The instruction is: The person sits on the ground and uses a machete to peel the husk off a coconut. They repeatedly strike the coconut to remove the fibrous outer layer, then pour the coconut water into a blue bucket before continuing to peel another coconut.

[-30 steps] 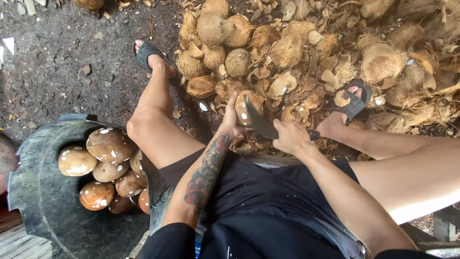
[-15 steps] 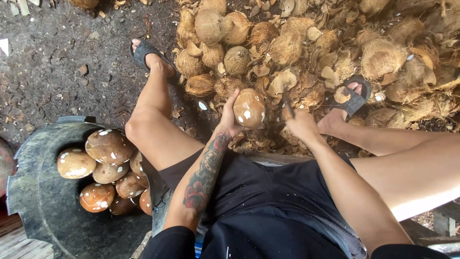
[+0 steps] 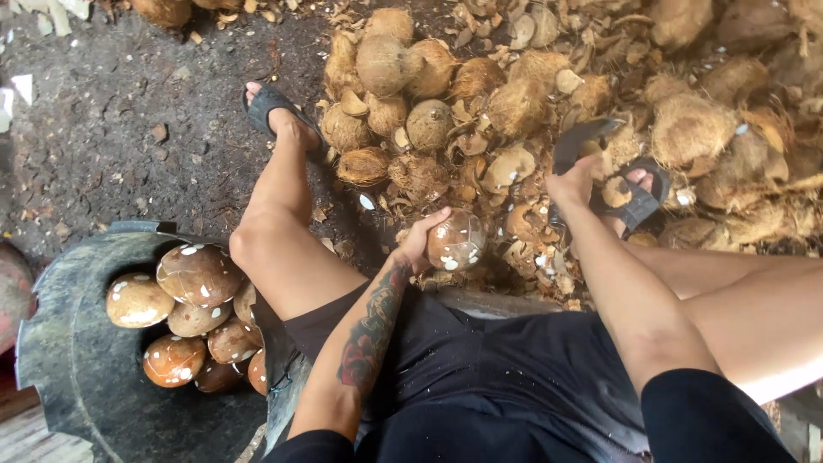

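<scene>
My left hand (image 3: 418, 242) grips a peeled brown coconut (image 3: 455, 241) with white nicks, held low between my knees. My right hand (image 3: 573, 185) is raised to the right of it and clasps the handle of a curved dark chopping blade (image 3: 579, 141), which points up and away over the husk pile. The blade is clear of the coconut. My tattooed left forearm runs down the middle of the view. Both my feet wear dark sandals, and both rest at the edge of the pile.
A dark round tub (image 3: 77, 377) at lower left holds several peeled coconuts (image 3: 199, 275). A heap of unpeeled fibrous coconuts and husk scraps (image 3: 531, 94) fills the top and right. Bare dark ground (image 3: 111, 129) lies at upper left.
My right hand has lifted the blade off the coconut and swung it up and to the right. My left hand has lowered and turned the coconut slightly.
</scene>
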